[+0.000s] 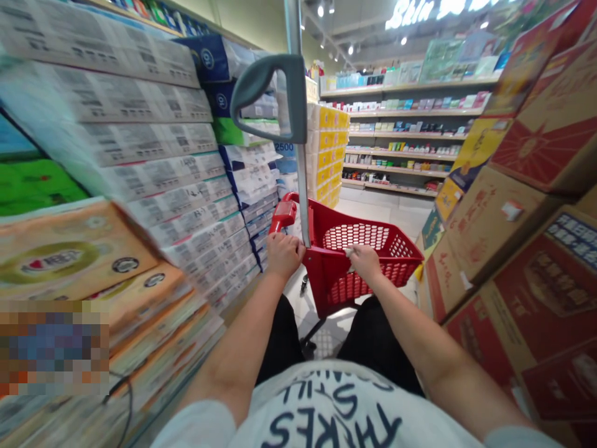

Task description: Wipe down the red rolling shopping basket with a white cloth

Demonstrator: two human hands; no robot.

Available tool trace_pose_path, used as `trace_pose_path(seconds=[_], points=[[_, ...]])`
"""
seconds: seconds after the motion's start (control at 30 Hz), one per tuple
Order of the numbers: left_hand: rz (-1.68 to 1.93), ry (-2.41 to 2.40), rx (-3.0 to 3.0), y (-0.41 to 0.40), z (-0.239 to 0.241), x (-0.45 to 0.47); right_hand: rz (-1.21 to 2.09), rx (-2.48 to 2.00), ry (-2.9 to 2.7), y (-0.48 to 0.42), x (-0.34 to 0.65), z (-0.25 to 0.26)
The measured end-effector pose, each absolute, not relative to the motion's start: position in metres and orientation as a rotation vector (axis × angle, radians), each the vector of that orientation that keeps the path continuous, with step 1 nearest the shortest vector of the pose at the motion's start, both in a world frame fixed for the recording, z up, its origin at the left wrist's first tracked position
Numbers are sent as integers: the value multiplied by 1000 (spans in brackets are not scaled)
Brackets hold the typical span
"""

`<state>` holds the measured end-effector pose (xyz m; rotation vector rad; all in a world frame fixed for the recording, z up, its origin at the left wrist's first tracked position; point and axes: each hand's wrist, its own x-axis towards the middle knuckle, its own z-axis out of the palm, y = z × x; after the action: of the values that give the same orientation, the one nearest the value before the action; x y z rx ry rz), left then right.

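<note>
A red plastic shopping cart (396, 249) with perforated walls stands in front of my body, its basket seen from above. My left hand (283, 256) is closed round the red handle at the cart's near left corner, beside a metal pole (303, 193). A grey loop-shaped grip (268, 99) is fixed to that pole, above my left hand. My right hand (365, 262) is closed at the near rim of the basket. A small whitish bit (349, 252) shows at its fingertips, too small to name. No goods show in the visible part of the basket.
Stacks of wrapped tissue packs (144, 118) rise on the left, with orange packs (74, 249) nearer. Cardboard cartons (522, 218) are piled on the right. Ahead stand yellow-and-white packs (329, 152) and shelves (405, 112) of small boxed goods. Pale floor (373, 204) runs between.
</note>
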<state>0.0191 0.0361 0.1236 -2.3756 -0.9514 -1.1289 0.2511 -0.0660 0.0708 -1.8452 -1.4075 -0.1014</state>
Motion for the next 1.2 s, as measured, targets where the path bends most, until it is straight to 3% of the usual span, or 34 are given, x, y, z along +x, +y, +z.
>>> trace_pose_path(seconds=[0.1,0.17,0.3,0.5,0.67,0.87,1.03,1.2], points=[[-1151,-951,-2393,34,123,19,-432,-1605,-1438,-75,244,53],[-1161,-954,-2391,33,123,18,-423,-1680,-1461,-76,247,54],[-1167,-963,-2381,34,123,19,-102,-1986,-1545,-68,260,72],[-1162,-941,-2408,34,123,20,-462,-1719,-1473,-74,257,54],[-1176,-946,-2419,34,124,20,-20,-2058,-1488,-70,273,67],[-1214,-925,-2424,32,124,20,-360,-1844,-1242,-85,284,47],[-1280,-943,-2419,32,124,19,5,-2117,-1317,-80,298,62],[-1262,-928,-2443,32,124,16,-534,-1670,-1310,-87,292,21]])
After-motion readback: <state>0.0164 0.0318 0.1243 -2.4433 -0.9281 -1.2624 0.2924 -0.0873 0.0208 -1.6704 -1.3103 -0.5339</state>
